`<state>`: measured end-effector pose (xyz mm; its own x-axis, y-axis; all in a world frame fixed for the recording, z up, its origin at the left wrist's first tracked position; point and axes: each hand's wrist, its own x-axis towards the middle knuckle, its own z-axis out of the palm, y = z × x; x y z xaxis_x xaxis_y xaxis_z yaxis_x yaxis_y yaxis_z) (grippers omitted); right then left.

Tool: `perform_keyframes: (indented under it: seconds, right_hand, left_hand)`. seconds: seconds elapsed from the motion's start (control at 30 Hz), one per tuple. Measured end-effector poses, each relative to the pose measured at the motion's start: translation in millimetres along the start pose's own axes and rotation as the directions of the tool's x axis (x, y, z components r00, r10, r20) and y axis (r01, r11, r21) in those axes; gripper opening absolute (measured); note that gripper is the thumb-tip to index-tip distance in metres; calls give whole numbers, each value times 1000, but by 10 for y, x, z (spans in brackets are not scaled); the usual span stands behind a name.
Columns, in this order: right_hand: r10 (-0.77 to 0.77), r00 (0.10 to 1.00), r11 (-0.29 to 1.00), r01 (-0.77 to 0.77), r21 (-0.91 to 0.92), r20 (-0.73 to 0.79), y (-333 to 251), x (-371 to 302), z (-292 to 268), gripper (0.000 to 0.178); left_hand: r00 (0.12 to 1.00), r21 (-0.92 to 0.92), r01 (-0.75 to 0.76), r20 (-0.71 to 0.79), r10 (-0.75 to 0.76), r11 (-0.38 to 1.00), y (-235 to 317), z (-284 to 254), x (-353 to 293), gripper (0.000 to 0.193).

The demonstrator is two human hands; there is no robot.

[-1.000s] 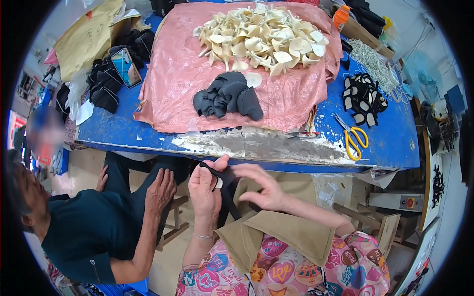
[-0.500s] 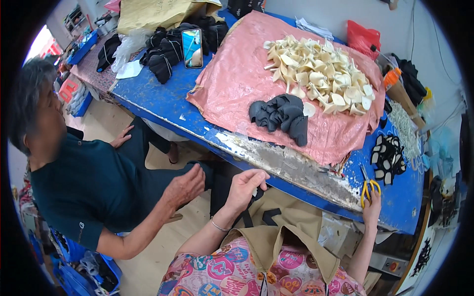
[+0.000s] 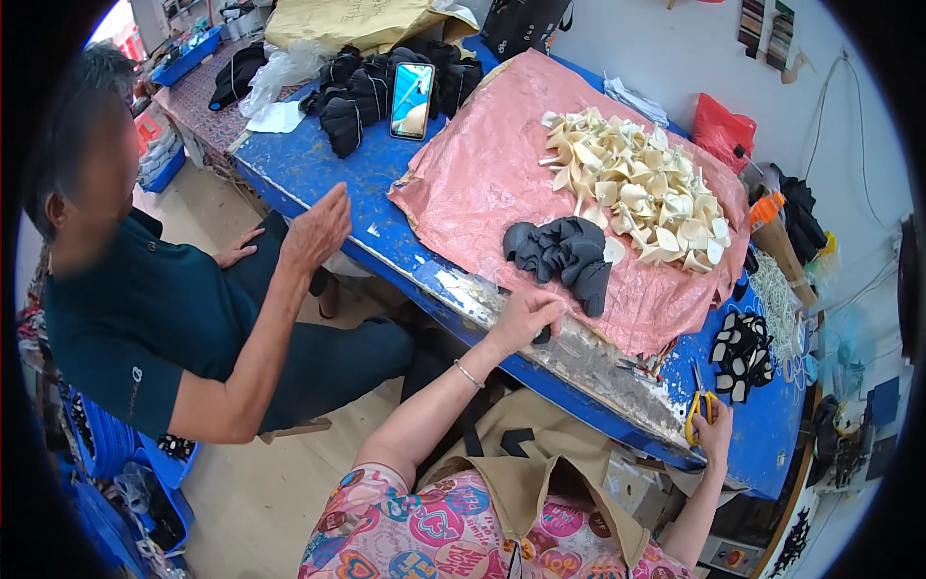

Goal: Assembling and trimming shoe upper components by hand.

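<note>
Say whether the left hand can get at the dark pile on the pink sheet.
Probably yes: the left hand is just short of the dark pile, with nothing visible between them, though it seems to hold a small dark piece.

The worktop (image 3: 368, 174) is blue, with white and grey worn spots along its edge. The sheet (image 3: 482, 145) on it is pink. At two o'clock, the heap of pieces (image 3: 641, 183) is cream and the bag (image 3: 725, 133) is red. The crumpled cloth pile (image 3: 559, 253) is dark grey. At four o'clock, the scissors (image 3: 693, 425) have yellow handles. The little piece (image 3: 542, 336) poking out by the left hand (image 3: 527, 317) is black. Toward three o'clock, the small patches (image 3: 741, 357) are black and white. At six o'clock, the wearer's shirt (image 3: 439, 526) is pink with hearts and circles in blue, red and orange. The other person's shirt (image 3: 145, 318), at nine o'clock, is dark green-blue.
</note>
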<state>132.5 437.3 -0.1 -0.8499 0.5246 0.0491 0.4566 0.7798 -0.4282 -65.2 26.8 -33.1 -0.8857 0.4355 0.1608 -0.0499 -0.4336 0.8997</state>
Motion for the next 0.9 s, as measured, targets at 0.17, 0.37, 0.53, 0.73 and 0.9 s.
perform_keyframes:
  seconds: [0.17, 0.37, 0.53, 0.73, 0.9]
  right_hand:
    - [-104, 989, 994, 107, 19, -108, 9, -93, 87, 42]
    - [-233, 939, 971, 214, -103, -253, 234, -146, 309, 43]
    - [-235, 923, 970, 202, -137, -303, 141, -185, 338, 43]
    - [-209, 929, 974, 169, -152, -304, 98, -191, 328, 38]
    - [-208, 924, 977, 180, -115, -321, 111, -199, 347, 40]
  left_hand:
    - [999, 45, -19, -40, 21, 999, -39, -41, -15, 17]
    - [999, 59, -14, -48, 17, 998, -62, -46, -22, 17]
    - [998, 48, -7, -60, 10, 999, -35, -34, -23, 18]
    - [997, 92, -2, -75, 9, 996, -70, -32, -13, 18]
    - [997, 102, -2, -81, 10, 995, -96, -39, -10, 17]
